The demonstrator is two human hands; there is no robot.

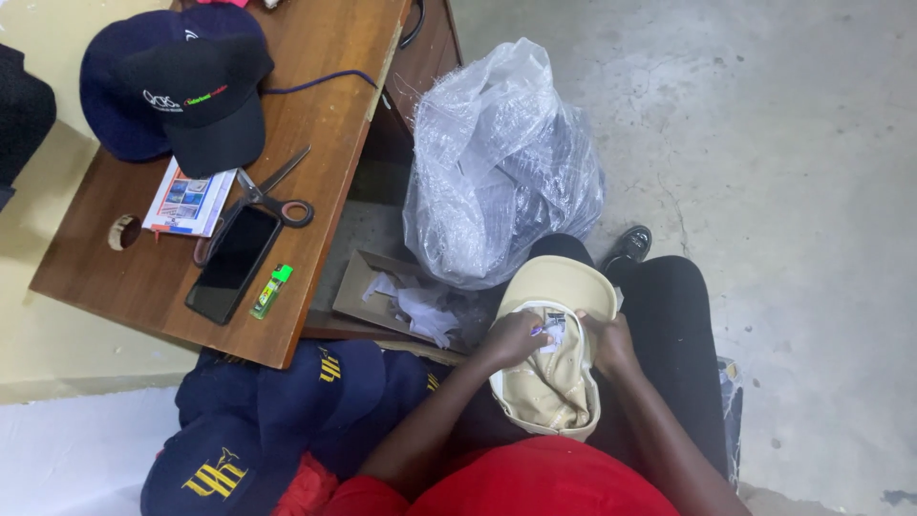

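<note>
A beige cap (554, 382) lies upside down on my lap, its brim pointing away from me. My left hand (514, 337) presses on the inside of the cap at a small white label, fingers closed on something small and bluish that I cannot make out. On the cap's right rim, my right hand (607, 342) grips the fabric. Both forearms reach down from my red top.
A wooden desk (143, 277) at left carries two dark caps (205, 96), scissors (272, 196), a black phone (232, 263), a green lighter (271, 290) and a booklet (186, 201). Navy caps (287, 411) are piled below it. A clear plastic bag (497, 162) and a cardboard tray of scraps (401, 301) sit on the concrete floor.
</note>
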